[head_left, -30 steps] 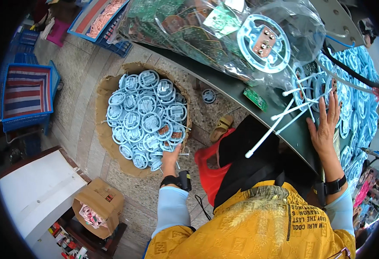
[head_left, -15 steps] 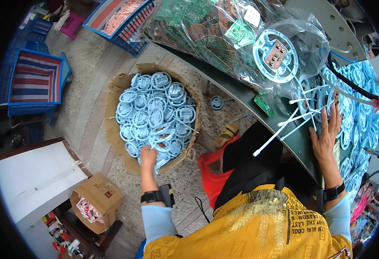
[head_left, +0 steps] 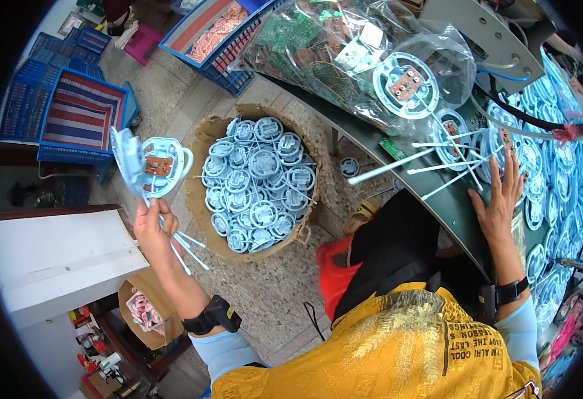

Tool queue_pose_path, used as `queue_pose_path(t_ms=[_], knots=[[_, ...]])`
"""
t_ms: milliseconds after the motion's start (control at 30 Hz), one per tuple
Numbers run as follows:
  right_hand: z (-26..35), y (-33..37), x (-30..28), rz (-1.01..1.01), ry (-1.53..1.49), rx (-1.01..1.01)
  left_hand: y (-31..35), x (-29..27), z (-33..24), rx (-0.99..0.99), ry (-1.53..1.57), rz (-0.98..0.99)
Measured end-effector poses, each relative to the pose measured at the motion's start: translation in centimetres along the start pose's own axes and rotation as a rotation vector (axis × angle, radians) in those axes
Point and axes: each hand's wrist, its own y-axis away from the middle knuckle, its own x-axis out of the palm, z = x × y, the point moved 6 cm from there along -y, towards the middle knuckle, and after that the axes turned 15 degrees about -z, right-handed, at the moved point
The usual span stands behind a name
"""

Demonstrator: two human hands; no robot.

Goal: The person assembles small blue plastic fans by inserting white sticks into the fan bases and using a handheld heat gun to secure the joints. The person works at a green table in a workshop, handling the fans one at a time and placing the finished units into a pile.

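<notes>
My left hand [head_left: 154, 229] is raised left of the cardboard box, its fingers closed around the thin stems of several light-blue round plastic frames [head_left: 163, 159]. A copper-brown circuit board [head_left: 158, 166] shows in one of them. My right hand [head_left: 499, 199] lies at the edge of the dark green table [head_left: 461, 219], fingers stretched out and apart, the fingertips by more round frames. White-blue stems [head_left: 391, 164] of frames stick out over the table edge near it. The cardboard box [head_left: 202, 229] on the floor is filled with the same kind of frames [head_left: 263, 163].
A clear plastic bag [head_left: 345, 86] of green circuit boards lies on the table, with one frame [head_left: 406, 85] on it. A large heap of frames [head_left: 557, 166] covers the right side. Blue baskets [head_left: 82, 156] stand far left, a smaller carton [head_left: 146, 309] near left, a red stool [head_left: 335, 272] beside me.
My left hand has risen from the cardboard box and swung left, now carrying several round frames by their stems. My right hand has stayed at the table, spread out.
</notes>
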Motion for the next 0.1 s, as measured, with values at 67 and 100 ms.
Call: queue_pose_path(t_ms=[67,100], knots=[[0.1,-0.1,-0.4,-0.052,-0.068,-0.008,2.1,1.6,-1.8,0.027,0.015,0.042],[-0.1,0.1,-0.7,-0.060,-0.101,0.012,3.6,2.9,-2.6,0.030,0.018,0.066]])
